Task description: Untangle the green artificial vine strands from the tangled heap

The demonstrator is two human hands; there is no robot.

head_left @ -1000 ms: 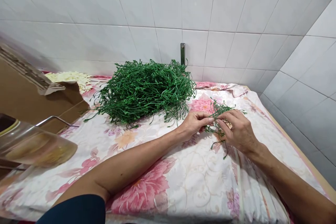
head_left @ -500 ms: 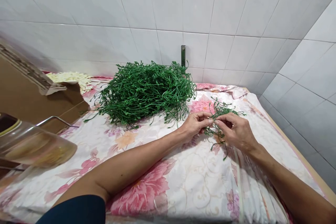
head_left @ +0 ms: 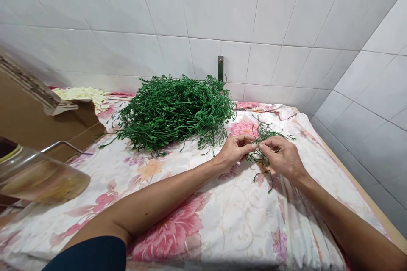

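My left hand (head_left: 237,151) and my right hand (head_left: 282,156) meet fingertip to fingertip over the right part of the cloth. Both are closed in a pinch on thin green artificial stems; the exact spot they grip is tiny and partly hidden by the fingers. Around and below the fingers spreads a small bunch of these green stems (head_left: 269,129), with small knobbed tips, some trailing toward me. Left of my hands sits a large heap of the same green stems (head_left: 178,112), close to the wall.
A floral cloth (head_left: 241,220) covers the table. At left stand a torn cardboard box (head_left: 38,114) and a clear jar (head_left: 47,178) with yellowish contents, near a bent metal rod (head_left: 60,146). Pale yellow pieces (head_left: 84,95) lie behind the box. White tiled walls (head_left: 270,8) border the back and right.
My hands keep the same pinch with almost no movement. The whole view has shifted very slightly.
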